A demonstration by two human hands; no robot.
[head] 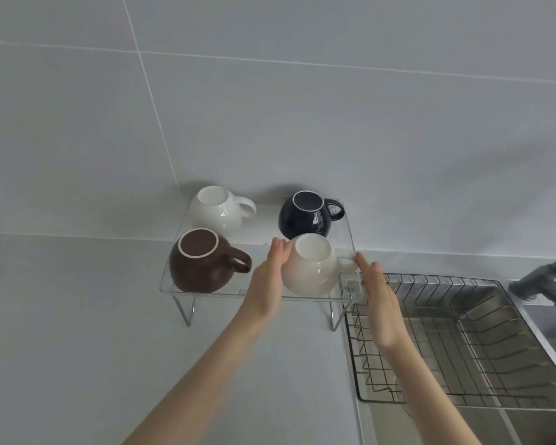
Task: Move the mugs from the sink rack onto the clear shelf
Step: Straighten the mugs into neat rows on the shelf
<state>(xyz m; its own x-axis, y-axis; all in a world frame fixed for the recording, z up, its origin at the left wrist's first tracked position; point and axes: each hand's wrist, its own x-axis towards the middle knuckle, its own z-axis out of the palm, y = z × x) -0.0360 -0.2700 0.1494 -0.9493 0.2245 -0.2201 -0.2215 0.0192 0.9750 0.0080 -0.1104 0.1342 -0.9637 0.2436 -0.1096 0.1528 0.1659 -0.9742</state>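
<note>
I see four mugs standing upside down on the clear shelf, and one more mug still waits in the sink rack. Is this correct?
Not quite. The head view shows the sink rack empty; no mug waits there. The rest holds: four mugs stand upside down on the clear shelf: a white mug, a dark mug, a brown mug and a cream mug.

Faucet (546, 281) cut off at right edge (blurred too), both forearms cropped at bottom edge.
</note>
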